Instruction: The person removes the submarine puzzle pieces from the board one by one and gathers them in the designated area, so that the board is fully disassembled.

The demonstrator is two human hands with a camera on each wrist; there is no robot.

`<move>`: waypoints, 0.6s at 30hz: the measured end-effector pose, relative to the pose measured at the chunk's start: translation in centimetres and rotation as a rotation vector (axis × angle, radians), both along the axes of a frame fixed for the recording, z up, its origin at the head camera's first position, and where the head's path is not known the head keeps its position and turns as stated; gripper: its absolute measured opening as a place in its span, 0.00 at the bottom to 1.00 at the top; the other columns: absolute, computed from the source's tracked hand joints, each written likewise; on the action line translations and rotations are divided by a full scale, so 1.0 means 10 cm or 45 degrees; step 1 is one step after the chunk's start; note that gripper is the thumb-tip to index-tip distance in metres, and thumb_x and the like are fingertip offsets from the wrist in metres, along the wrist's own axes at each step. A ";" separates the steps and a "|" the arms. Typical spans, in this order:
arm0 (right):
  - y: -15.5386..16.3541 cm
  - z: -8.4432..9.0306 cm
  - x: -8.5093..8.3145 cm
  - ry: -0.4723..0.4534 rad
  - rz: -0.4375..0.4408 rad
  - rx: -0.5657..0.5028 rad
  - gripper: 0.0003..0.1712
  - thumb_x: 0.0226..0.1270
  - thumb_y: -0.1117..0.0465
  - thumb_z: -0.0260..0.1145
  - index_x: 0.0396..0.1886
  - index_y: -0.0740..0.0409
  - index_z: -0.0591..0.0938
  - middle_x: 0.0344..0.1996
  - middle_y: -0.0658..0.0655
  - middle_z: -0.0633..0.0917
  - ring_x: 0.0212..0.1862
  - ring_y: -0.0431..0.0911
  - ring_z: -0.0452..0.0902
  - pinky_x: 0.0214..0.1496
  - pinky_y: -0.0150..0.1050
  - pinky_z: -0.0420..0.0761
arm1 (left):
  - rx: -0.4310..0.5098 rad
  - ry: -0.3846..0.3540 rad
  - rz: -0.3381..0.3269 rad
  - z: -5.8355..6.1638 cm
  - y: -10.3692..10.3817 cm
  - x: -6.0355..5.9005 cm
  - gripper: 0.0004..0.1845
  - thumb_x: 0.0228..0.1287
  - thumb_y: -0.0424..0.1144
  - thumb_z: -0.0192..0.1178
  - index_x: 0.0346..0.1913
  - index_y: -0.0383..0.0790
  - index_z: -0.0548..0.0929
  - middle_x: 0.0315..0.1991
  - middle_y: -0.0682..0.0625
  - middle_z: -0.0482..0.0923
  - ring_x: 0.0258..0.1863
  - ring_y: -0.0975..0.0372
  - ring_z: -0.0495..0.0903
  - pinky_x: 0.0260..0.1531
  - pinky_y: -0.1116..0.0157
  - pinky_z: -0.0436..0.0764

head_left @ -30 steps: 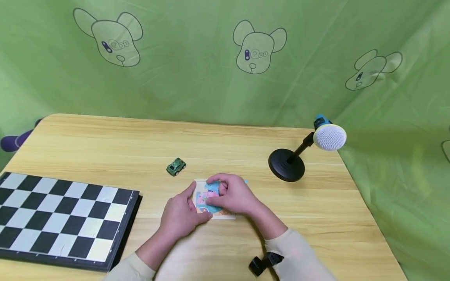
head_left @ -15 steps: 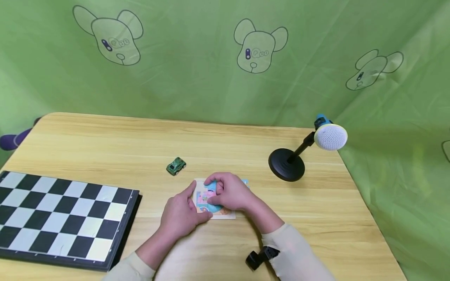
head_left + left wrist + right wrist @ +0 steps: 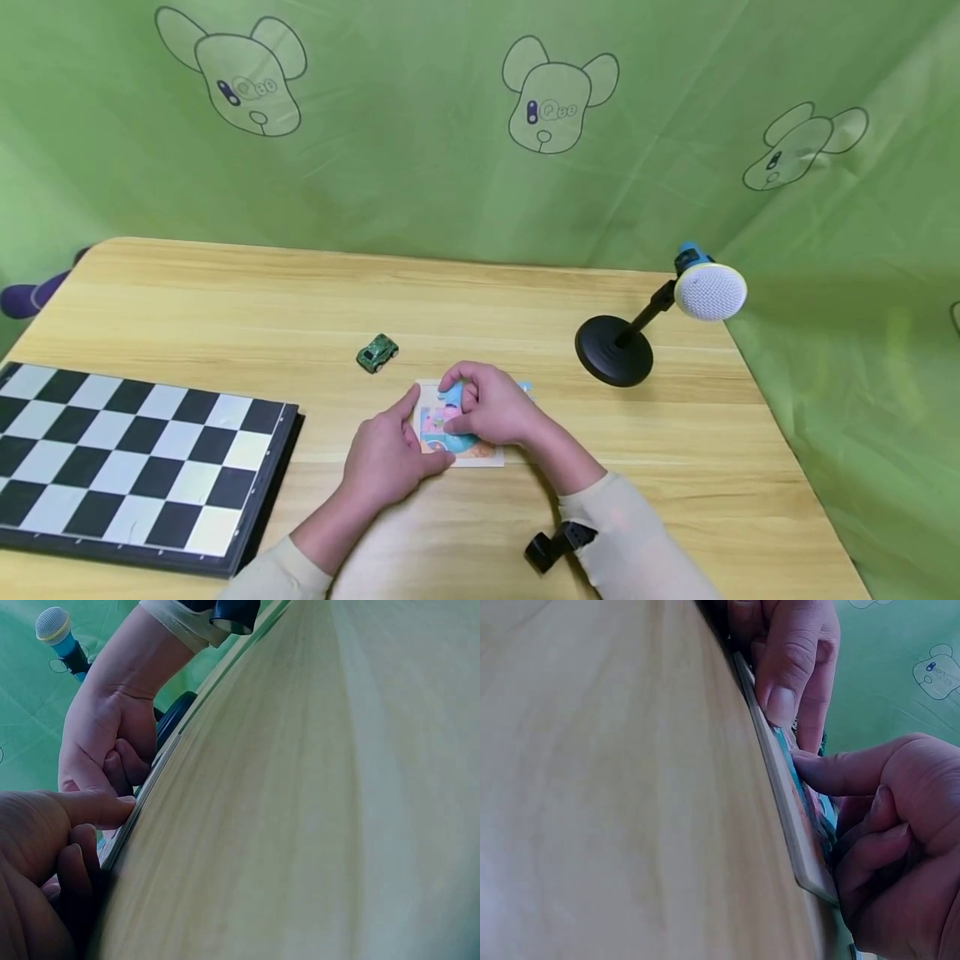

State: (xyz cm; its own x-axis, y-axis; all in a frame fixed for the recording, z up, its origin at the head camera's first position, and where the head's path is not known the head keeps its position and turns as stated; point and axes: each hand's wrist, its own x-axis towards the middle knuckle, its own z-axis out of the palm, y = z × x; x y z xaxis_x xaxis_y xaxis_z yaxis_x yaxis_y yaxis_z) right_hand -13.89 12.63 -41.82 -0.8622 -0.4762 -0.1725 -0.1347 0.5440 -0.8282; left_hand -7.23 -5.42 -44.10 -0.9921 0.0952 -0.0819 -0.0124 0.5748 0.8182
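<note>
A small flat picture puzzle board with a pale frame and a pink and blue print lies on the table. My left hand holds it by the left side, index finger along the edge and thumb over the front rim. My right hand bends over the print, thumb and index finger pinching a blue puzzle piece on the board; its other fingers are curled. In the right wrist view, the right thumb touches the printed face beside the left thumb. The right hand hides part of the print.
A green toy car sits just behind the board. A black and white chessboard lies at the left. A microphone on a black stand stands at the right back. Something small and blue shows behind the right hand.
My right hand has shifted slightly over the print, and its wrist has drawn a little left. My left hand and the board stay in place. The head view has tilted slightly.
</note>
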 end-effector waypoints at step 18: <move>0.07 0.09 0.11 0.132 -0.100 0.011 0.27 0.49 0.69 0.80 0.51 0.54 0.82 0.15 0.49 0.66 0.19 0.40 0.60 0.29 0.36 0.68 | -0.001 0.001 0.003 0.00 0.00 0.00 0.55 0.41 0.45 0.82 0.73 0.31 0.66 0.16 0.56 0.70 0.16 0.64 0.69 0.15 0.66 0.65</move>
State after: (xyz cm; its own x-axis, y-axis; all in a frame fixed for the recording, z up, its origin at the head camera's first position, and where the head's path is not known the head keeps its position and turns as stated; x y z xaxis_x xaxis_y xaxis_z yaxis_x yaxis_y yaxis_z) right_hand -12.77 13.29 -40.92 -0.9103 -0.4052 -0.0841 -0.1762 0.5635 -0.8071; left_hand -7.20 -5.39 -44.10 -0.9924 0.0929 -0.0811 -0.0130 0.5754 0.8178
